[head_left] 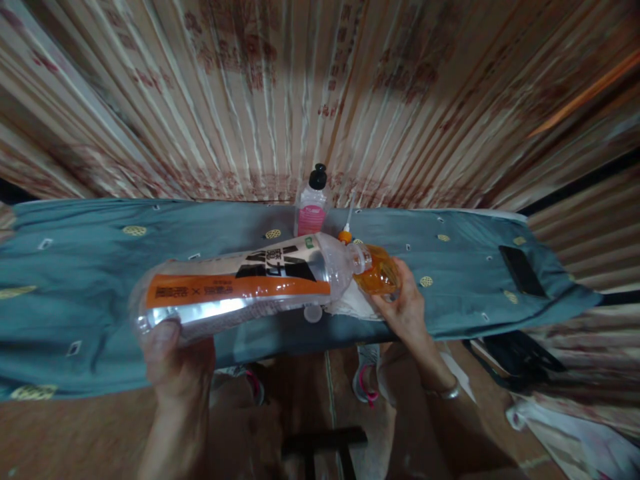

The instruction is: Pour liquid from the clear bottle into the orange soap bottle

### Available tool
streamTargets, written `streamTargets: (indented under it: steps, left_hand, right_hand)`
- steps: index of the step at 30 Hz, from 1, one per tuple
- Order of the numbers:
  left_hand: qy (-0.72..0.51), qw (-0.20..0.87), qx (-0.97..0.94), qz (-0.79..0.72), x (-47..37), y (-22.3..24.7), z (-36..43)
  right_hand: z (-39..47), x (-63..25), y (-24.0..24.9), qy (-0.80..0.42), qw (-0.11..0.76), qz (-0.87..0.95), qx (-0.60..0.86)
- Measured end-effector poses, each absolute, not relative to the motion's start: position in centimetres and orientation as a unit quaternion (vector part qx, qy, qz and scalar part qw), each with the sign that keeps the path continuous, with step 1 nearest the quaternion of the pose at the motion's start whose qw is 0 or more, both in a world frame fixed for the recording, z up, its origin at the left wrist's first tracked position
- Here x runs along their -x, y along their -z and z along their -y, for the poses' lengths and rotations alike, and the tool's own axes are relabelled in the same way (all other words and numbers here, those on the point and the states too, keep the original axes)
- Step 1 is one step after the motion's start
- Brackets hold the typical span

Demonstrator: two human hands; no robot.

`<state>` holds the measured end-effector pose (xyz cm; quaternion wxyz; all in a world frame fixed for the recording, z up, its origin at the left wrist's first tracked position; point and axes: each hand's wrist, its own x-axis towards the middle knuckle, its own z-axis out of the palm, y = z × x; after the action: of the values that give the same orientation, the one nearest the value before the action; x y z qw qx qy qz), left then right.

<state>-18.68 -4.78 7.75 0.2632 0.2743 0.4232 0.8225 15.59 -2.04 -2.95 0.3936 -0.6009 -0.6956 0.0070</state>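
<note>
My left hand [175,363] grips a large clear plastic bottle [280,280] near its base. The bottle lies almost level in the air, its black, white and orange label facing up. Its neck points right and meets a small see-through amber container [383,272], whose opening I cannot make out. Fingers of my right hand [407,303] are wrapped round that amber container from the right. Just behind the necks stands an orange pump top [345,235] with a thin clear tube. Below the amber container lies a white cloth [353,305], and near it a round translucent cap [313,313].
A clear bottle with a pink label and black cap [312,210] stands behind the large bottle. A dark phone [523,270] lies on the right of the teal-covered table [465,267]. Pleated curtains [280,100] hang behind. A black bag [520,360] sits below right.
</note>
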Motion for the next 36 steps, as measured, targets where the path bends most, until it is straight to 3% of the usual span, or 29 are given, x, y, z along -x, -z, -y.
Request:
streamTargets:
  steps: [36]
  left_hand:
    - [-0.812, 0.277, -0.275, -0.433, 18.70, -7.96, 4.79]
  right_hand:
    - [2.00, -15.65, 2.92, -0.015, 0.390, 0.696, 0.603]
